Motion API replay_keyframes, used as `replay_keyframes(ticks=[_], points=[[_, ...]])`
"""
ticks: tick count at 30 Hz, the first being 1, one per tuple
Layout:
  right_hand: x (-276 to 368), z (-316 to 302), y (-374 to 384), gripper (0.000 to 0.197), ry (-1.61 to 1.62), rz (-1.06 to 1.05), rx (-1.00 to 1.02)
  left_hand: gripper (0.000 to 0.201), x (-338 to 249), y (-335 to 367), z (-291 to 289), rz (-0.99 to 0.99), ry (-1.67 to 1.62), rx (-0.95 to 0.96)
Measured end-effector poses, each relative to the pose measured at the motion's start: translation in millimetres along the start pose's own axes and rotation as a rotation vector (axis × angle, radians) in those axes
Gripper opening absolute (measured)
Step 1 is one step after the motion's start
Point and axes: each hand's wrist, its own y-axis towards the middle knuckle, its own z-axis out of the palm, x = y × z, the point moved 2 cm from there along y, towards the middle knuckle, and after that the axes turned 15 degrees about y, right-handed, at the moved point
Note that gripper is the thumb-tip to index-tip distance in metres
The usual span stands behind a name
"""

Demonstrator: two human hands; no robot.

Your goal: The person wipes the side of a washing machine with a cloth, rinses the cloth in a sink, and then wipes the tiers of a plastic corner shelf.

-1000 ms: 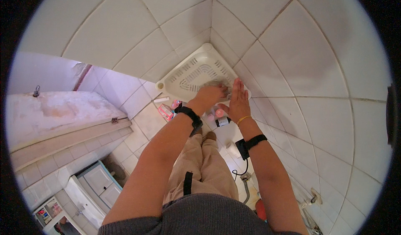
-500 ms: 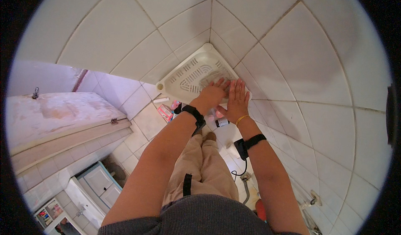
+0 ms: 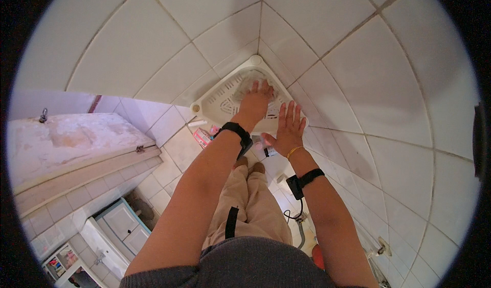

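A cream plastic corner shelf (image 3: 217, 107) with slotted holes fits into the angle of two tiled walls. My left hand (image 3: 255, 102) bears down on a pale, crumpled, semi-transparent cloth (image 3: 244, 85) at the back of the shelf, its fingers bent over it. Part of the cloth is hidden under that hand. At the shelf's right corner my right hand (image 3: 290, 130) lies open, fingers spread and thumb out to the side, holding nothing.
Below the shelf are a pink packet (image 3: 202, 137) and other small items. White wall tiles (image 3: 378, 83) close in on the right. To the left stands a worn, stained ledge (image 3: 76, 137), with a blue-and-white cabinet (image 3: 121, 222) and a sink (image 3: 102, 244) lower down.
My left hand has slid the cloth from the shelf's front right toward its back corner, away from my right hand. The right hand stays near the right corner, fingers spread wider.
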Motion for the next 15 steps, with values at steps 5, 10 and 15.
replay_keyframes(ticks=[5, 10, 15], points=[[-6.1, 2.5, 1.4, 0.116, -0.003, 0.010, 0.038, 0.056, -32.0, -24.8, -18.4, 0.230, -0.070, 0.074], [-5.3, 7.0, 2.9, 0.116, -0.010, -0.015, 0.038, 0.054, -29.0, -31.1, -1.1, 0.254, -0.024, -0.009], [-10.9, 8.7, 1.0, 0.116, -0.001, -0.018, 0.012, 0.056, -15.6, -15.3, -5.3, 0.173, -0.027, 0.044]])
